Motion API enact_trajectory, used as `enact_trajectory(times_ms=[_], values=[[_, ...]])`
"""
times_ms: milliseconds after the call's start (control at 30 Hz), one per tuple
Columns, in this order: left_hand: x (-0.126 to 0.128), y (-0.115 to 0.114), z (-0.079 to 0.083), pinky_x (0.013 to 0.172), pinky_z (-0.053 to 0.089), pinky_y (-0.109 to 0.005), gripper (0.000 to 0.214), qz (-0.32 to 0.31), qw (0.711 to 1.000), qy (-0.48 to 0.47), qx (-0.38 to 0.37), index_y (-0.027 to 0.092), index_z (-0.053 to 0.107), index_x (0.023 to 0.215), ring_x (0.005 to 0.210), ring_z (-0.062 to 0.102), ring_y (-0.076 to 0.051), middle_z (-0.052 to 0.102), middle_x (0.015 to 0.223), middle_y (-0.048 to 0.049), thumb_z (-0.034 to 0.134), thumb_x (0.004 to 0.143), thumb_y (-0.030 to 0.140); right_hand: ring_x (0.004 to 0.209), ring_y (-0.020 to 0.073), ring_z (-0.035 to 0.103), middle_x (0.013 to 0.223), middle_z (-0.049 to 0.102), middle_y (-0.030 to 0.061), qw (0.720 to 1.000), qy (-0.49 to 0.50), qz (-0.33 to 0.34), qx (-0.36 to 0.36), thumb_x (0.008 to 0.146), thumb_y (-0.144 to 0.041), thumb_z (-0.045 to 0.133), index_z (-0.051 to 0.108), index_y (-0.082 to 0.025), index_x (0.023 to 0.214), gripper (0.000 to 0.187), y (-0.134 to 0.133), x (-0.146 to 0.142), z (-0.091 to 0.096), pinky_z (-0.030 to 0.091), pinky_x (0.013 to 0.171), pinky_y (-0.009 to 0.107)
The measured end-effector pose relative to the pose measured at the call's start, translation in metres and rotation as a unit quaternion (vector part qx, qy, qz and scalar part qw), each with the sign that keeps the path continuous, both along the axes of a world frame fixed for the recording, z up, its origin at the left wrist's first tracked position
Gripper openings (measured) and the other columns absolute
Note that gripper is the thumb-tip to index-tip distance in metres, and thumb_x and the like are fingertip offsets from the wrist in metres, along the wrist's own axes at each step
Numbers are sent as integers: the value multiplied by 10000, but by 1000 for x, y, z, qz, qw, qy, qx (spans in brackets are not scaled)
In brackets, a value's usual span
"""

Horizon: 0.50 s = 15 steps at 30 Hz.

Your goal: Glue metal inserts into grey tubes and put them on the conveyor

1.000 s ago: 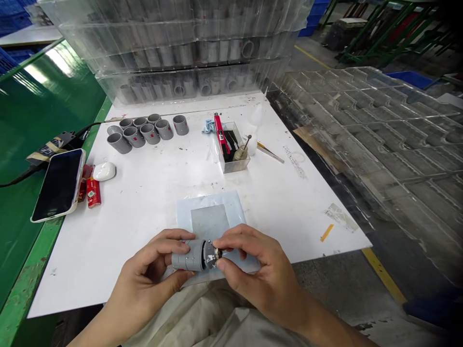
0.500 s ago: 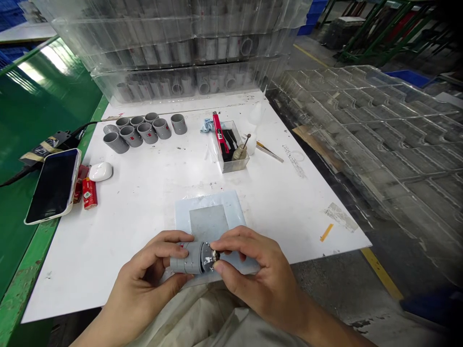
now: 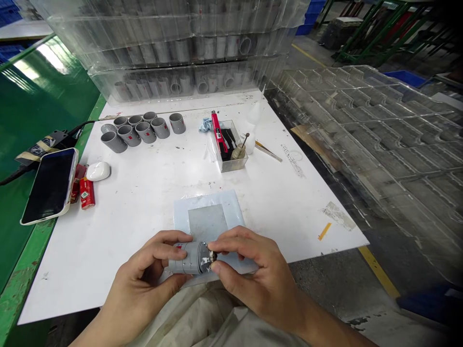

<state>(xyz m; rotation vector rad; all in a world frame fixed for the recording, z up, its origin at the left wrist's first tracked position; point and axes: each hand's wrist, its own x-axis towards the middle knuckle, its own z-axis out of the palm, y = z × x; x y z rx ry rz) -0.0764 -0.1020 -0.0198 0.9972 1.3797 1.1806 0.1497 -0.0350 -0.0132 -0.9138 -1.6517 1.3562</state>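
My left hand point(image 3: 144, 265) wraps around the body of a grey plastic cylinder point(image 3: 184, 258), which is held in the air over a sheet of pale blue film point(image 3: 208, 212). My right hand point(image 3: 253, 270) pinches the cylinder's dark round end point(image 3: 203, 258) between thumb and fingertips. A small metal part sticks out at that end, partly hidden by the right fingers. Several short grey plastic pipe pieces point(image 3: 139, 131) stand or lie together near the far edge of the white table point(image 3: 126, 226).
A clear box point(image 3: 231, 154) holds a small brush and dark items, with a red tool point(image 3: 217, 131) resting on it. Nearby are a white bottle point(image 3: 253, 118), a phone point(image 3: 49, 185) and a red lighter point(image 3: 87, 193). Stacked clear trays of grey parts point(image 3: 173, 62) rise behind the table.
The cylinder's dark end has turned a little further from my view, and both hands stay on it. The whole scene has shifted slightly as my head moved.
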Motion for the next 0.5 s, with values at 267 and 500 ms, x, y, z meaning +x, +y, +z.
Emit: enact_trajectory(times_ms=[267,500], values=[[-1,-1,0,755,589,-197,160,6,1000,23,-3,277,794,915,1106,712,-222,736,1254,-75,884,823,183,966,178,742,1050,784,28,1000,-23,18,-6,918,-228,795,825,-254,1118,203,-1,2,0,606,878,294],[3,4,11,604,569,-212,248,6,990,137,11,382,816,1073,773,656,-120,637,1332,-25,860,858,265,889,153,727,996,816,-1,994,-73,-50,-70,968,-299,762,839,-253,974,90,4,-6,9,573,811,259]])
